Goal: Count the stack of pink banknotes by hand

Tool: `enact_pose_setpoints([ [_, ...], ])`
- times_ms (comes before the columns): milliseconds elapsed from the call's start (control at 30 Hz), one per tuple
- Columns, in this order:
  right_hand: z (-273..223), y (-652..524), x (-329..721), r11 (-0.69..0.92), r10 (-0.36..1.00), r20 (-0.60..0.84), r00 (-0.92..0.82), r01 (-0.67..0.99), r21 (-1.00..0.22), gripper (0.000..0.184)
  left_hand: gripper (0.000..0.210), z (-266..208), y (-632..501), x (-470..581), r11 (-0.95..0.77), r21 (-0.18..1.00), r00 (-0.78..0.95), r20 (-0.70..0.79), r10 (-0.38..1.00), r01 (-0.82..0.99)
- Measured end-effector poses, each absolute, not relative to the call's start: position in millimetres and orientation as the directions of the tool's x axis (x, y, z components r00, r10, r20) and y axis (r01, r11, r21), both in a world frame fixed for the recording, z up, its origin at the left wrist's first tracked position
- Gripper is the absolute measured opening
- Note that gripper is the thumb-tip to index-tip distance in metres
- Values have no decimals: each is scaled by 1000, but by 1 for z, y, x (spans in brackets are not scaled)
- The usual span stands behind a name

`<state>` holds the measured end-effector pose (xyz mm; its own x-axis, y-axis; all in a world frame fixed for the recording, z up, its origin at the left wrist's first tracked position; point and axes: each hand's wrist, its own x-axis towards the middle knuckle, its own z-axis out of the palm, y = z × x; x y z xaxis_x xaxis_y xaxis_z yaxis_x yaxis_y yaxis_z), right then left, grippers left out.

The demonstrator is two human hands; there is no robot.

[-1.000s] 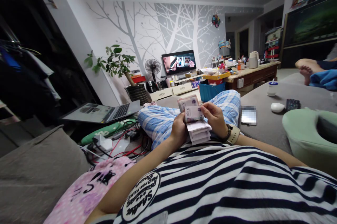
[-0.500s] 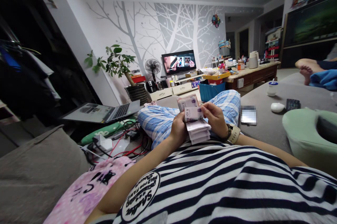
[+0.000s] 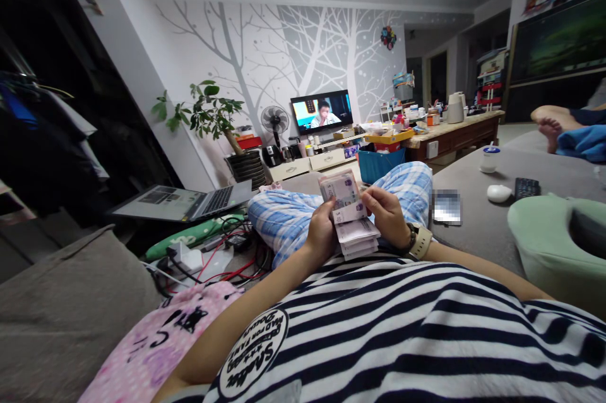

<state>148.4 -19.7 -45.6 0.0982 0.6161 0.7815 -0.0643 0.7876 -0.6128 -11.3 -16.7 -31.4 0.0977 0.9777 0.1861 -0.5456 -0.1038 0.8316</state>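
My left hand (image 3: 322, 231) is closed round the left edge of a stack of banknotes (image 3: 341, 186), thumb on top. The notes are pale with purplish print, and a figure 5 shows on them. One banknote (image 3: 349, 213) is bent down over the front of the stack. Below it, several more notes (image 3: 358, 240) hang fanned in steps towards my striped shirt. At the stack's right edge, the thumb and fingers of my right hand (image 3: 386, 216) are pinched together by the notes; the fingertips are partly hidden. A watch with a light strap (image 3: 420, 242) is on my right wrist.
Crossed legs in blue checked trousers (image 3: 284, 210) lie under my hands. On the left are an open laptop (image 3: 189, 202) and tangled cables (image 3: 246, 258). To the right sit a white mouse (image 3: 499, 193), a lidded cup (image 3: 489, 161) and a green cushion (image 3: 534, 226). Another person's foot (image 3: 550, 131) shows beyond.
The front banknote has tipped down lower, uncovering more of the stack behind it. My right hand has shifted slightly, while my left hand keeps its hold. The television picture has changed.
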Motion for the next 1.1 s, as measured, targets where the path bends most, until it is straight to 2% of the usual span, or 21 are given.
enact_pose_setpoints([
  [133, -45, -21, 147, 786, 617, 783, 78, -90, -611, 73, 27, -29, -16, -10, -114, 846, 44, 160, 986, -522],
  [233, -44, -19, 146, 781, 625, 774, 108, -99, -617, 73, 24, -27, -17, -11, -96, 848, 31, 132, 991, -521],
  [367, -45, -10, 145, 736, 677, 720, 155, -125, -665, 68, 31, -25, -24, -11, -88, 853, 102, 163, 981, -514],
  [500, -48, 0, 145, 694, 719, 672, 174, -131, -708, 64, 43, -23, -30, -10, -115, 855, 87, 183, 979, -505],
  [633, -51, 3, 146, 693, 720, 675, 163, -103, -714, 64, 60, -22, -31, -7, -129, 844, 56, 185, 981, -520],
  [733, -50, 3, 147, 701, 712, 686, 149, -92, -708, 63, 65, -22, -31, -7, -131, 850, 65, 190, 980, -510],
  [967, -52, 4, 146, 704, 706, 689, 162, -62, -707, 65, 46, -27, -24, -8, -95, 835, 56, 149, 987, -541],
  [1100, -54, 5, 146, 720, 689, 705, 170, -49, -692, 65, 47, -31, -17, -5, -36, 792, 123, 139, 983, -609],
])
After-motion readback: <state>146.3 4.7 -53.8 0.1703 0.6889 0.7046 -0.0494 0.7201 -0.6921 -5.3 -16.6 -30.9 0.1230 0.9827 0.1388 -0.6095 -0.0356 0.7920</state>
